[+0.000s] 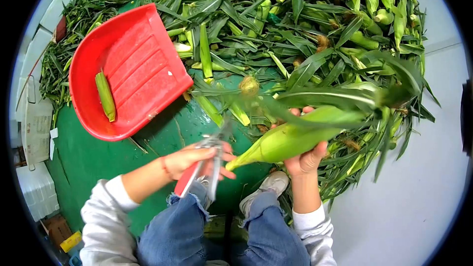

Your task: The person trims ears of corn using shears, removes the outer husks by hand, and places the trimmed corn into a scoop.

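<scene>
An ear of corn in its green husk (290,138) lies across my right hand (306,158), whose fingers curl round it from below and behind. Its pale stem end points left and its long leaves spread to the right. My left hand (197,160) holds pruning shears (199,167) with red and silver handles; the blades point up and are blurred. The fingertips of my left hand are close to the stem end; whether they touch it is unclear.
A red scoop (143,64) with one green husk piece (105,97) rests at the upper left on the green floor (162,140). A large pile of corn and leaves (315,34) spreads across the back and right. White crates (37,192) stand at the left edge.
</scene>
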Tool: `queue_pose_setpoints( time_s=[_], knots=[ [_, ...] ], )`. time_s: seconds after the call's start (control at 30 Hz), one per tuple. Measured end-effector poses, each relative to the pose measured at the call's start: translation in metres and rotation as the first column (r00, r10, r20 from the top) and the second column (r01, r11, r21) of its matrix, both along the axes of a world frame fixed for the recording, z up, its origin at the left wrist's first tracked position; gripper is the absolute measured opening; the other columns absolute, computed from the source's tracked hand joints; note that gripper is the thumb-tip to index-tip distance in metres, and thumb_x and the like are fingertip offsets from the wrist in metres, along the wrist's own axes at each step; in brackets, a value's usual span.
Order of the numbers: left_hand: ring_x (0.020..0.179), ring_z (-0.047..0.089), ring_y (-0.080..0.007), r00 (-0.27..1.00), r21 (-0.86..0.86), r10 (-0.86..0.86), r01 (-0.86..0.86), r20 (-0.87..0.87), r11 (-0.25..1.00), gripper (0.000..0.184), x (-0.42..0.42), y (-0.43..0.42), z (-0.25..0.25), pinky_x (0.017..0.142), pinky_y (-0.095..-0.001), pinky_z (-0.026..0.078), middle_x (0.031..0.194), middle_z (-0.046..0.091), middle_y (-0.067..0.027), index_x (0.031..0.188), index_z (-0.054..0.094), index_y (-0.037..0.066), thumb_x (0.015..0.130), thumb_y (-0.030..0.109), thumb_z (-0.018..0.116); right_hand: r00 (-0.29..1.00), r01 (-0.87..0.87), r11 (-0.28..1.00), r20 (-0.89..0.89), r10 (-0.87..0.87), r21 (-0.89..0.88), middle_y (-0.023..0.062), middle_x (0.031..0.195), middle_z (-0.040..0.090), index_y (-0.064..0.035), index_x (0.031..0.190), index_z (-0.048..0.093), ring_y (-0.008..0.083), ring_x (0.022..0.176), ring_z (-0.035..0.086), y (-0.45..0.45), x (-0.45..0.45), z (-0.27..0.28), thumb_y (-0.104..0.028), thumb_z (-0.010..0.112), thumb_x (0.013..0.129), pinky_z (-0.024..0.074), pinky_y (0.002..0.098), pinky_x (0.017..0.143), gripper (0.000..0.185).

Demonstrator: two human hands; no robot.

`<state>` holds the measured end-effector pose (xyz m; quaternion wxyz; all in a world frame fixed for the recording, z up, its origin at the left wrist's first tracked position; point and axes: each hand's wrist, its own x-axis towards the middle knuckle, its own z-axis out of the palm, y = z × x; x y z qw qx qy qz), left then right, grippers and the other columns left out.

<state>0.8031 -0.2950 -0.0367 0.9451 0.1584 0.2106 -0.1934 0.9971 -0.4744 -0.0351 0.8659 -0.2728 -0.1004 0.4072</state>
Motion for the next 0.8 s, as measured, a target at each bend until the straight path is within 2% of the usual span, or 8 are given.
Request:
queue_pose_setpoints(
  time_s=[0.1, 0.2, 0.3, 0.43, 0.5, 0.57, 0.7, 0.8],
  knots=[
    [0.081, 0.063, -0.0253, 0.990, 0.215, -0.121, 0.103, 0.073, 0.971, 0.038, 0.045, -0.027, -0.003, 0.070, -0.0355, 0.052, 0.098, 0.057, -0.0094, 0.113, 0.044, 0.007, 0.082, 0.015, 0.065, 0.967, 0.186, 0.978, 0.191, -0.166, -0.092, 0.0063, 0.124, 0.046, -0.0150, 0.134, 0.034, 0.0245, 0.108, 0.049, -0.020, 0.021, 0.011, -0.047, 0.077, 0.067, 0.0424, 0.0462, 0.095, 0.086],
    [0.068, 0.060, -0.0200, 0.990, 0.983, -0.123, -0.051, 0.073, 0.178, 0.045, 0.061, -0.048, -0.027, 0.064, -0.0331, 0.049, 0.089, 0.056, -0.0088, 0.110, 0.043, 0.006, 0.075, 0.014, 0.070, 0.951, 0.308, 0.913, 0.057, -0.304, -0.269, 0.0071, 0.121, 0.053, -0.0105, 0.126, 0.045, 0.0227, 0.107, 0.052, -0.037, 0.028, -0.033, -0.035, 0.068, 0.081, 0.0417, 0.0434, 0.097, 0.056],
    [0.079, 0.056, -0.0136, 0.997, 0.984, -0.040, 0.068, -0.062, 0.162, 0.046, 0.063, -0.048, -0.024, 0.069, -0.0274, 0.047, 0.092, 0.054, -0.0045, 0.107, 0.043, 0.005, 0.072, 0.011, 0.072, 0.872, 0.291, 0.860, -0.253, -0.419, -0.420, 0.0045, 0.114, 0.055, -0.0107, 0.123, 0.045, 0.0208, 0.107, 0.052, -0.038, 0.021, -0.054, -0.021, 0.060, 0.089, 0.0412, 0.0419, 0.095, 0.038],
    [0.088, 0.056, -0.0147, 0.978, 0.710, 0.172, -0.036, -0.121, 0.703, 0.057, 0.028, -0.059, -0.062, 0.077, -0.0302, 0.046, 0.099, 0.051, -0.0063, 0.126, 0.035, 0.004, 0.077, 0.010, 0.063, 0.839, 0.441, 0.759, -0.081, -0.539, -0.479, 0.0088, 0.116, 0.053, -0.0078, 0.124, 0.044, 0.0225, 0.109, 0.051, -0.048, 0.014, -0.068, -0.012, 0.059, 0.085, 0.0429, 0.0426, 0.094, 0.042],
    [0.097, 0.057, -0.0201, 0.963, 0.312, -0.055, 0.140, -0.265, 0.940, 0.058, 0.017, -0.064, -0.053, 0.085, -0.0339, 0.045, 0.102, 0.052, -0.0076, 0.132, 0.033, 0.005, 0.080, 0.010, 0.057, 0.808, 0.552, 0.698, 0.087, -0.583, -0.456, 0.0107, 0.117, 0.052, -0.0070, 0.125, 0.042, 0.0238, 0.110, 0.051, -0.052, 0.012, -0.064, -0.009, 0.057, 0.083, 0.0428, 0.0431, 0.095, 0.044],
    [0.108, 0.055, -0.0278, 0.935, 0.014, -0.210, 0.223, -0.286, 0.975, 0.064, 0.022, -0.075, -0.043, 0.094, -0.0439, 0.043, 0.111, 0.053, -0.0097, 0.140, 0.026, 0.009, 0.082, 0.006, 0.053, 0.765, 0.640, 0.660, 0.244, -0.596, -0.395, 0.0124, 0.119, 0.050, -0.0062, 0.126, 0.041, 0.0254, 0.112, 0.050, -0.052, 0.008, -0.057, -0.006, 0.055, 0.081, 0.0422, 0.0438, 0.097, 0.047],
    [0.112, 0.052, -0.0270, 0.973, 0.075, -0.137, 0.153, -0.188, 0.985, 0.066, 0.054, -0.075, -0.035, 0.093, -0.0430, 0.043, 0.114, 0.052, -0.0089, 0.142, 0.024, 0.010, 0.082, 0.006, 0.051, 0.866, 0.500, 0.808, 0.205, -0.457, -0.312, 0.0147, 0.122, 0.048, -0.0056, 0.131, 0.037, 0.0294, 0.115, 0.048, -0.062, -0.003, -0.052, -0.008, 0.058, 0.072, 0.0390, 0.0482, 0.100, 0.062],
    [0.084, 0.060, -0.0196, 0.976, 0.116, -0.168, 0.185, -0.139, 0.976, 0.053, 0.052, -0.077, -0.045, 0.069, -0.0334, 0.052, 0.097, 0.055, -0.0080, 0.131, 0.035, 0.006, 0.081, 0.005, 0.052, 0.886, 0.458, 0.827, 0.243, -0.395, -0.326, 0.0142, 0.120, 0.051, -0.0038, 0.129, 0.040, 0.0308, 0.113, 0.050, -0.060, 0.007, -0.048, -0.012, 0.058, 0.072, 0.0377, 0.0515, 0.101, 0.061]
  ],
)
